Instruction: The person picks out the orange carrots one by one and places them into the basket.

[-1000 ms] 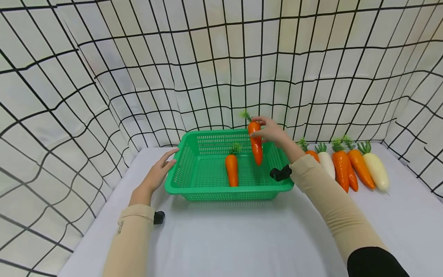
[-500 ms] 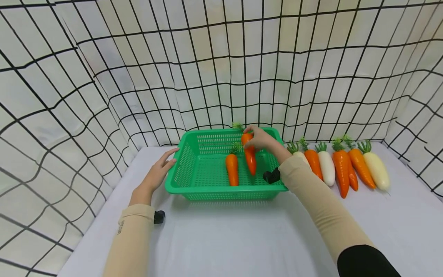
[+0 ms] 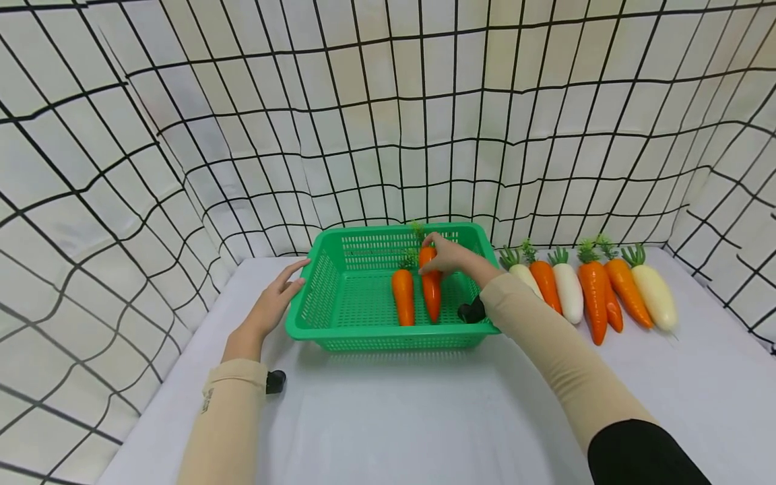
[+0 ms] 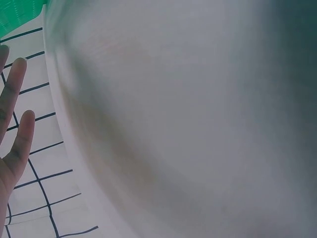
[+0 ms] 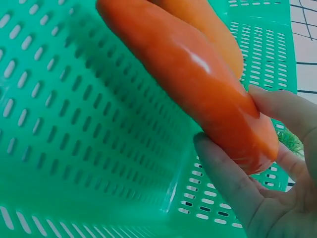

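Observation:
A green plastic basket [image 3: 394, 332] with slotted walls stands on the white-covered table. Inside it my right hand [image 3: 447, 257] pinches an orange carrot [image 3: 432, 289] near its leafy top, thumb on one side and fingers on the other. In the right wrist view this carrot [image 5: 198, 74] slants across the basket, partly covering a second carrot [image 5: 215, 29]. That second carrot [image 3: 403, 296] lies on the basket floor just left of the held one. At the basket's left rim, my left hand [image 3: 269, 306] rests with extended fingers; the left wrist view catches only some fingers [image 4: 17, 99].
Right of the basket several vegetables lie in a row: a pale radish [image 3: 525, 279], an orange carrot [image 3: 547, 285], a white radish [image 3: 568, 293], more carrots [image 3: 594, 300] and a yellowish-white radish [image 3: 655, 296]. A black grid with white cloth [image 3: 388, 121] encloses the back and sides.
My right hand has moved the carrot left and down into the basket, beside the other carrot. My left hand has stayed at the left rim.

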Action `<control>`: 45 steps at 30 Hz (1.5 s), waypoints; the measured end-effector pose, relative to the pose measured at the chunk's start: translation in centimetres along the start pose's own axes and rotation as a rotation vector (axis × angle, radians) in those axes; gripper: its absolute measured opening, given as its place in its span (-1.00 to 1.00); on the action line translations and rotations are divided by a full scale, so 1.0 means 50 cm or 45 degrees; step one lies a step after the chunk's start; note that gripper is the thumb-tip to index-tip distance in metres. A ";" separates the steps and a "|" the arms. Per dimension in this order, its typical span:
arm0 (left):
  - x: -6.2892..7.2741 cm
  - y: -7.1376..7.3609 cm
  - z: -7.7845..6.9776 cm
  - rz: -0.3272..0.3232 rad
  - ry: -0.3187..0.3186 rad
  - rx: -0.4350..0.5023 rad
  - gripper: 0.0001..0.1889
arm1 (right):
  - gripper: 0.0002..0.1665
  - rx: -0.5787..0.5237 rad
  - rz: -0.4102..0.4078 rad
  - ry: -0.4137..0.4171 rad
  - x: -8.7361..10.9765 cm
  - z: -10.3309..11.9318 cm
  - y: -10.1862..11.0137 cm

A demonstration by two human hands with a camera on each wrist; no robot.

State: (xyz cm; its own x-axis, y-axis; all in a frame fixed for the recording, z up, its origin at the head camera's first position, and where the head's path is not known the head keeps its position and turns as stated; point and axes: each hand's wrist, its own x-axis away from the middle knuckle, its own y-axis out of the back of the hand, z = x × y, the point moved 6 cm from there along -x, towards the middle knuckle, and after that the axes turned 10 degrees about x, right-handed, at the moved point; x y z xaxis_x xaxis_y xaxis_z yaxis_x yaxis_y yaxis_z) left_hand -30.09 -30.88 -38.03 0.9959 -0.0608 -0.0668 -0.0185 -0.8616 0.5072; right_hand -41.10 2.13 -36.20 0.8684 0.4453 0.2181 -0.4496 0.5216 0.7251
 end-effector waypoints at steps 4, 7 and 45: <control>0.000 0.002 0.000 -0.002 -0.008 -0.002 -0.36 | -0.28 0.034 0.048 -0.024 -0.003 -0.003 -0.011; -0.001 0.003 -0.002 -0.004 -0.022 -0.002 -0.37 | -0.26 0.024 0.086 -0.043 -0.002 -0.004 -0.017; -0.001 -0.002 0.002 -0.003 -0.049 0.028 -0.38 | -0.19 0.334 0.319 -0.075 0.029 -0.002 -0.010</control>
State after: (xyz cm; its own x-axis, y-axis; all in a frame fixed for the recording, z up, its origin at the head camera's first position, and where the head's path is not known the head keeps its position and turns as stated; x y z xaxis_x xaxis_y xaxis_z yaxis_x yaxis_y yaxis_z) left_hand -30.15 -30.85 -38.18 0.9918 -0.0778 -0.1012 -0.0186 -0.8725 0.4883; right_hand -39.62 2.61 -36.31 0.7520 0.4887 0.4423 -0.5879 0.1939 0.7853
